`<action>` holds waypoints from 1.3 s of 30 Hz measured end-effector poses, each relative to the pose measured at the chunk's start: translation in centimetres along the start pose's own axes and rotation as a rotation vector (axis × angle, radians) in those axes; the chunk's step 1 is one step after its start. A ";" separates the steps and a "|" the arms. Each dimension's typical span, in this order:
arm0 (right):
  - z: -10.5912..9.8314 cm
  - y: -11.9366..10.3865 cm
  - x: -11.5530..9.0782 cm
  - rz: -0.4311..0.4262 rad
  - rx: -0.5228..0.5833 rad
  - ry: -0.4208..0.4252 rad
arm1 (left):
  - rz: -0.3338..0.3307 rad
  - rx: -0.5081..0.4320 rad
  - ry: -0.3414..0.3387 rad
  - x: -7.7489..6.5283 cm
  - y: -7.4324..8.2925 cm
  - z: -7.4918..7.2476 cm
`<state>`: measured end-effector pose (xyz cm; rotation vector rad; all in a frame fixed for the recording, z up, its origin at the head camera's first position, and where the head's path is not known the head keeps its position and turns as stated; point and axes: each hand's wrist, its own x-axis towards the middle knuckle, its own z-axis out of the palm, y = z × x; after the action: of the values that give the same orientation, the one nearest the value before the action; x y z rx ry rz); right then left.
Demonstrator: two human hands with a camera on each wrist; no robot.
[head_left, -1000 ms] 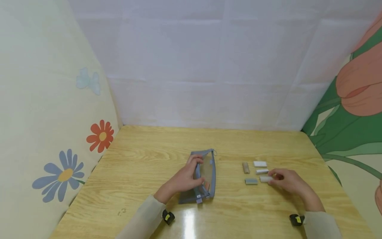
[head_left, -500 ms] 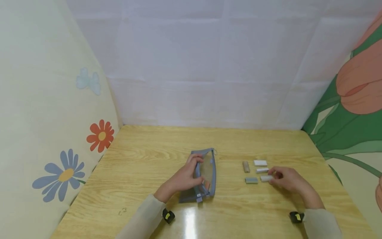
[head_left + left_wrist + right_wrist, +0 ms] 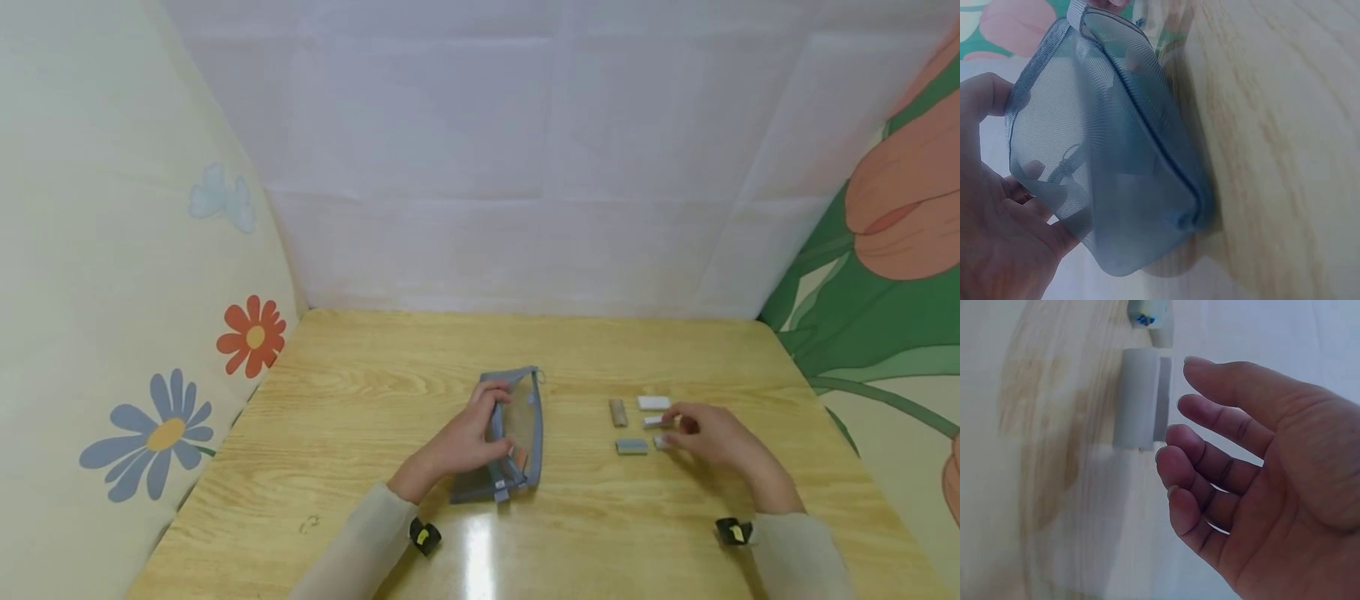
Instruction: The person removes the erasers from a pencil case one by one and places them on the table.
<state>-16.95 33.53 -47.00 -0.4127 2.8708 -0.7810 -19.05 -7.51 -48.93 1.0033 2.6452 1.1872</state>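
Note:
My left hand [image 3: 465, 437] grips the near side of a blue-grey mesh zipper pouch [image 3: 537, 433], thumb at its open mouth. In the left wrist view, the fingers show behind the mesh [image 3: 1129, 206]. Inside the pouch lies a small orange-brown piece [image 3: 521, 458]. My right hand [image 3: 708, 433] hovers at a pale rounded block [image 3: 660, 442], partly hiding it. The right wrist view shows loosely bent fingers beside a pale block [image 3: 1135, 397], with a gap between and nothing held. A thin white block [image 3: 652, 422] lies just behind the fingertips.
Also on the wooden table [image 3: 375, 367] are a white block [image 3: 654, 402], a brown block [image 3: 618, 412] and a grey-green block [image 3: 632, 447], left of the right hand. A white cloth [image 3: 450, 167] hangs behind the table, with printed flower cloths on both sides.
My right hand has shifted slightly left, covering more of the pale block and the thin white one. The left hand keeps its hold on the pouch.

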 end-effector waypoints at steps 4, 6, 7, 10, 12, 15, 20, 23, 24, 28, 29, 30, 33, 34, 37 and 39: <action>0.1 -0.4 0.3 -0.005 0.010 0.004 | 0.000 0.003 0.000 0.1 0.0 0.0; 0.2 -0.7 0.5 -0.015 0.011 0.003 | -0.001 0.004 -0.002 0.1 0.0 0.0; 0.2 -0.8 0.5 -0.015 0.012 0.003 | -0.003 0.003 -0.003 0.1 0.0 0.0; 0.4 -1.1 0.7 -0.029 0.006 0.013 | -0.006 -0.001 -0.006 0.0 0.0 0.0; 0.5 -1.3 0.8 -0.038 0.007 0.016 | -0.011 -0.001 -0.009 0.0 0.1 0.0; 0.6 -1.6 1.0 -0.042 0.014 0.016 | -0.018 -0.009 -0.013 0.0 0.1 0.0; 0.9 -2.0 1.3 -0.035 0.037 0.010 | -0.017 -0.009 -0.017 0.0 0.2 0.1; 1.1 -2.2 1.4 -0.052 0.057 0.013 | -0.015 -0.004 -0.017 0.0 0.3 0.1; 1.2 -2.3 1.4 -0.057 0.064 0.018 | -0.014 -0.003 -0.017 0.0 0.3 0.1; 1.6 -2.5 1.7 -0.084 0.080 0.030 | -0.014 0.002 -0.013 0.1 0.4 0.2; 1.7 -2.6 1.7 -0.090 0.084 0.034 | -0.016 0.002 -0.013 0.1 0.4 0.2; 1.8 -2.7 1.8 -0.094 0.084 0.036 | -0.016 0.002 -0.013 0.2 0.4 0.2; 2.1 -3.1 2.0 -0.103 0.100 0.032 | -0.013 0.005 -0.016 0.2 0.4 0.2; 2.2 -3.2 2.1 -0.104 0.107 0.026 | -0.012 0.006 -0.016 0.2 0.4 0.2; 2.5 -3.6 2.3 -0.132 0.128 0.012 | -0.003 0.014 -0.010 0.3 0.3 0.3; 2.7 -3.7 2.5 -0.148 0.135 0.007 | 0.001 0.015 -0.004 0.3 0.2 0.5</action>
<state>-17.94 28.40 -47.57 -0.6109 2.7971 -0.9953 -19.05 -6.95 -49.06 1.0080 2.6557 1.1658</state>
